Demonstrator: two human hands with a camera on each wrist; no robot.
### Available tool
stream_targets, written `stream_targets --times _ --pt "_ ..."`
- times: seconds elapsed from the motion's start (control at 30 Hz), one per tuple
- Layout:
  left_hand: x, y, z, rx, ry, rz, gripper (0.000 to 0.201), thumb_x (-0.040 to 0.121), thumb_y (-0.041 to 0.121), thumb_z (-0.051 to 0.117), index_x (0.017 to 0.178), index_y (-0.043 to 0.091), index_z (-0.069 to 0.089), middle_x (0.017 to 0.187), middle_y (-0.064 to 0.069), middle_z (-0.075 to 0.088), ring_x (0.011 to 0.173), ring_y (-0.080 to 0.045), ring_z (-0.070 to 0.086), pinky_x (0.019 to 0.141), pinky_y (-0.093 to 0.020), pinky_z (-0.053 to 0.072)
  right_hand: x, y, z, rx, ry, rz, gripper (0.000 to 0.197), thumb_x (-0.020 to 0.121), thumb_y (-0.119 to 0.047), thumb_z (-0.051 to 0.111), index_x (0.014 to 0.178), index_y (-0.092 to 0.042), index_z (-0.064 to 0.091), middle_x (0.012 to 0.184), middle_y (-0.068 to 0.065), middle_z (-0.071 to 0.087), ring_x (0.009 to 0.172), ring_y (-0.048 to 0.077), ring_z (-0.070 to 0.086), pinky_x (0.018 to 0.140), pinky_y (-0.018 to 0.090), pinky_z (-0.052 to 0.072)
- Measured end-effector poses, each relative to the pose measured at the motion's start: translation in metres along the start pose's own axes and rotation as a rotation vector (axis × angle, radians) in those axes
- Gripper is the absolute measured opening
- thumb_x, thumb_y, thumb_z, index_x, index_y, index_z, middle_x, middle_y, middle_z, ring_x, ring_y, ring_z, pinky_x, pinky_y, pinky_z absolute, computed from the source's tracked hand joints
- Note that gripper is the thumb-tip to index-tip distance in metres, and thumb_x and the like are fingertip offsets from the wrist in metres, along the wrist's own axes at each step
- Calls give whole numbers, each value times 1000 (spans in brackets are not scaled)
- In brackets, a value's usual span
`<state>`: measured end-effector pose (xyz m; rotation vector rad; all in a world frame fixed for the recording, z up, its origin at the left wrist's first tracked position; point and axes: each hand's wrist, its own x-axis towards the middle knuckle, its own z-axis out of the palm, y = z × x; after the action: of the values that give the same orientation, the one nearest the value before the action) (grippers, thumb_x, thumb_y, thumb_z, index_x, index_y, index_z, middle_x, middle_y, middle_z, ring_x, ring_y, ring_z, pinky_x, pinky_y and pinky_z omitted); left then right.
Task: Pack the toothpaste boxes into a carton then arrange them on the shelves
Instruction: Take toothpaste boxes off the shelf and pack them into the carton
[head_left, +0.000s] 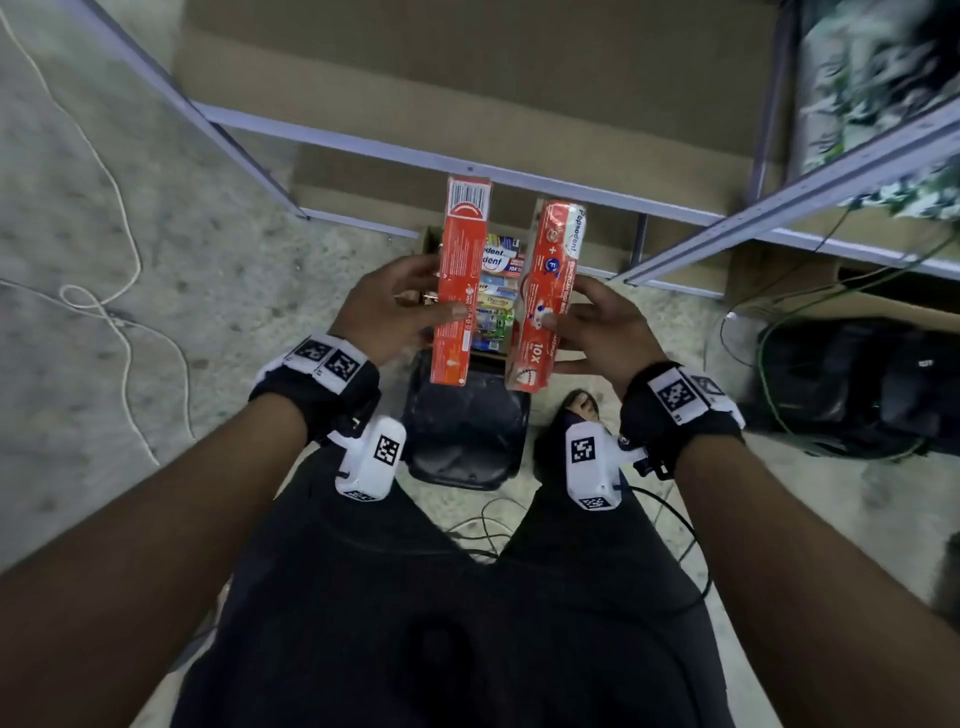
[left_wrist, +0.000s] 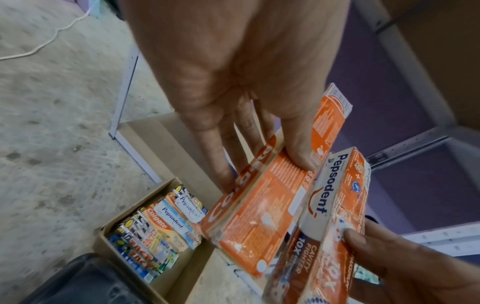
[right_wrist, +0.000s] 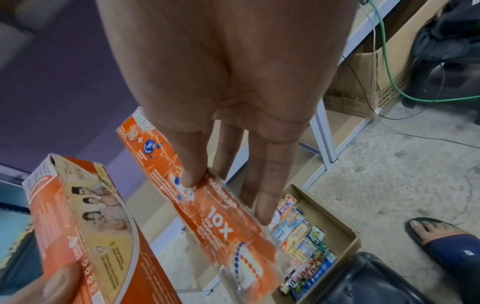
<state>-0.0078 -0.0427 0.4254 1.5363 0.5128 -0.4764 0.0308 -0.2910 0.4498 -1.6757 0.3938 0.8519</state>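
Note:
My left hand (head_left: 400, 306) grips a long red Colgate box (head_left: 460, 280), thumb across its face and fingers behind; the same box (left_wrist: 262, 211) fills the left wrist view. My right hand (head_left: 597, 332) pinches a red Pepsodent box (head_left: 545, 296) by its lower half, seen also as the Pepsodent box (right_wrist: 207, 197) in the right wrist view. Both boxes are held lengthwise side by side above an open brown carton (left_wrist: 122, 207) on the floor, which holds several toothpaste boxes (left_wrist: 161, 228) packed upright. The carton (right_wrist: 335, 224) shows beneath my right fingers.
A metal shelf frame (head_left: 467, 166) with cardboard-lined shelves stands just beyond the carton. A black bag (head_left: 462, 431) lies between my feet. A white cord (head_left: 119, 312) trails on the floor at left. Green cables (right_wrist: 389, 67) and a black bag (head_left: 852, 384) sit at right.

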Motion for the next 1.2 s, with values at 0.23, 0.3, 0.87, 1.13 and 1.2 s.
stream_targets --times 0.23,0.3,0.87,1.13,1.2 --pt "-39 49 -17 24 26 149 64 65 39 89 123 38 64 114 8 71 96 -18 72 79 -42 61 -48 -33 -8 24 6 -148 47 86 -15 74 129 -30 59 110 6 70 102 23 69 72 48 62" --pt "-46 63 -21 20 24 186 65 65 38 89 124 36 63 116 8 70 97 -19 72 79 -42 61 -59 -44 -11 15 14 -197 47 86 -16 74 128 -31 60 111 6 70 105 24 68 73 50 61" --pt "-54 217 -68 88 110 573 64 59 51 89 117 49 62 115 15 70 99 -15 69 82 -35 59 -86 -176 -15 -32 -8 -553 45 87 -17 73 127 -30 58 110 0 73 100 16 71 73 36 61" --pt "-46 321 -88 114 235 736 54 70 36 87 120 30 68 105 6 73 93 -12 72 64 -30 60 -97 -279 -13 -126 20 -704 41 92 -15 68 129 -29 56 109 4 73 90 23 74 64 45 61" --pt "-42 346 -91 153 283 746 49 71 37 87 116 30 69 102 5 74 93 -15 72 71 -37 61 -98 -305 -14 -184 76 -751 42 93 -17 67 132 -28 56 108 6 73 88 23 74 64 41 61"
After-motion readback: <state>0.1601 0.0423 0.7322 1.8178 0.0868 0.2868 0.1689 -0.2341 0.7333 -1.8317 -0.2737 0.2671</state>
